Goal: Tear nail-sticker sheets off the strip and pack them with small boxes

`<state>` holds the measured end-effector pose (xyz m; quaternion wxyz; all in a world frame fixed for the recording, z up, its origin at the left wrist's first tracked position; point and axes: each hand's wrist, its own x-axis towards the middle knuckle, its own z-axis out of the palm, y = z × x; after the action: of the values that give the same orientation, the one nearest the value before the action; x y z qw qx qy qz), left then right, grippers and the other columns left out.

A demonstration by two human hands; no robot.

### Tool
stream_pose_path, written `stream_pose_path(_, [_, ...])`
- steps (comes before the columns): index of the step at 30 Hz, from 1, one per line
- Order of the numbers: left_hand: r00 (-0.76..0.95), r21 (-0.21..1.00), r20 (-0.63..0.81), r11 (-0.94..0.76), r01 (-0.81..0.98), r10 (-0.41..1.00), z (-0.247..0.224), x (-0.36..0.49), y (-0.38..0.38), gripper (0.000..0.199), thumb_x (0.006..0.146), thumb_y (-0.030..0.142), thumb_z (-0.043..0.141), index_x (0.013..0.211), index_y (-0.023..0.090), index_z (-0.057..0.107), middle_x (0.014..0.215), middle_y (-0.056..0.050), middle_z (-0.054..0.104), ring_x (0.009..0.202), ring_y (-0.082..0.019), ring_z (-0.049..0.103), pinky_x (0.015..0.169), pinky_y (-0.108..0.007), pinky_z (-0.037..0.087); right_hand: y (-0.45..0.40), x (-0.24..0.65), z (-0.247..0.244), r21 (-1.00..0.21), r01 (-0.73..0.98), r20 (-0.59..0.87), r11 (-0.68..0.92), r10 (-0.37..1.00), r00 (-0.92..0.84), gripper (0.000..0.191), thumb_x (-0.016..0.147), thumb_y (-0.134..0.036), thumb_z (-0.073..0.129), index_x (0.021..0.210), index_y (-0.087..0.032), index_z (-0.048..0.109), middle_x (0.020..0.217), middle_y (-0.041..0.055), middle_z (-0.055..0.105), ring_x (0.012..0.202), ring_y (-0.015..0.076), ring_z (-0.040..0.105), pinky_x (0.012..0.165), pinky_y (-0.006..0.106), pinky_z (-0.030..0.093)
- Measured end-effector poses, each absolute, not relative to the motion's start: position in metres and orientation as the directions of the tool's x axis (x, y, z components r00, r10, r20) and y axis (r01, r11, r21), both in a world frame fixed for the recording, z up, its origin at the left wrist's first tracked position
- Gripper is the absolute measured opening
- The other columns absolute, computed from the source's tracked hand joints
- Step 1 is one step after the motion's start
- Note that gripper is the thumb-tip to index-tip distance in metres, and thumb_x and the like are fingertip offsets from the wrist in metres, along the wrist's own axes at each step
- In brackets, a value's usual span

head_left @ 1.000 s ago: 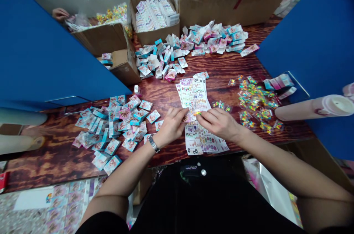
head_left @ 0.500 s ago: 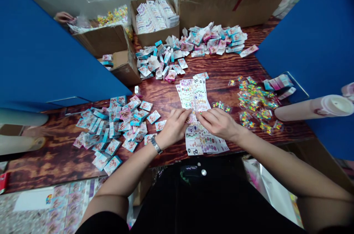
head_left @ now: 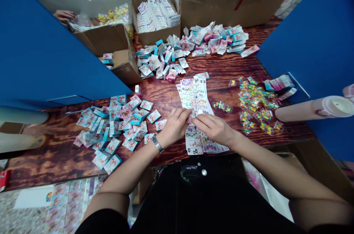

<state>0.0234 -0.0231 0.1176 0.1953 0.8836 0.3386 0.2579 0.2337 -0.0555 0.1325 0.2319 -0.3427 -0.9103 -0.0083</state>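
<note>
My left hand (head_left: 176,125), with a metal-band watch on its wrist, is closed on a small printed box (head_left: 189,119), mostly hidden by the fingers. The fingertips of my right hand (head_left: 214,127) are pinched together at the box's right side; what they hold is too small and covered to make out. Beneath both hands lie printed sticker sheets (head_left: 201,95) with rows of coloured oval patterns. A few small clear packets with bright contents (head_left: 221,105) rest just right of the sheets.
Small closed boxes (head_left: 112,146) are heaped at left, open-flapped boxes (head_left: 212,40) at the back. Many bright packets (head_left: 254,95) lie at right beside a pale bottle (head_left: 312,110). Cardboard cartons (head_left: 238,7) and blue partitions (head_left: 312,38) border the table. Another person's hand (head_left: 64,15) shows at back left.
My right hand has moved slightly left, bringing its fingertips up to the small box. My left hand stays nearly in place.
</note>
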Motion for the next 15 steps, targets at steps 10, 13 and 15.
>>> stream_pose_path(10, [0.633, 0.631, 0.342, -0.669, 0.393, 0.695, 0.117, 0.018, -0.02, 0.048, 0.085, 0.008, 0.05, 0.131, 0.02, 0.044, 0.118, -0.012, 0.059, 0.11, -0.025, 0.054, 0.092, -0.043, 0.045, -0.058, 0.235, 0.125, -0.339, 0.58, 0.547, 0.741, 0.657, -0.519, 0.038, 0.091, -0.018, 0.052, 0.129, -0.02, 0.052, 0.112, 0.0097, 0.067, 0.115, 0.0231, 0.059, 0.1, 0.049, 0.05])
stream_pose_path(13, [0.617, 0.658, 0.323, -0.639, 0.398, 0.717, 0.116, 0.019, -0.021, 0.048, 0.085, 0.01, 0.053, 0.131, 0.021, 0.045, 0.119, -0.011, 0.059, 0.111, -0.025, 0.054, 0.093, -0.043, 0.045, -0.061, 0.236, 0.122, -0.38, 0.593, 0.547, 0.71, 0.689, -0.475, 0.044, 0.088, -0.024, 0.058, 0.131, -0.019, 0.05, 0.113, 0.0105, 0.067, 0.119, 0.0264, 0.056, 0.104, 0.056, 0.042])
stream_pose_path(15, [0.606, 0.68, 0.317, -0.62, 0.391, 0.73, 0.114, 0.02, -0.021, 0.048, 0.085, 0.012, 0.055, 0.13, 0.021, 0.045, 0.119, -0.01, 0.059, 0.111, -0.025, 0.054, 0.092, -0.042, 0.046, -0.063, 0.237, 0.122, -0.391, 0.607, 0.543, 0.692, 0.706, -0.455, 0.044, 0.087, -0.023, 0.058, 0.13, -0.021, 0.051, 0.111, 0.0094, 0.067, 0.124, 0.028, 0.052, 0.106, 0.058, 0.039])
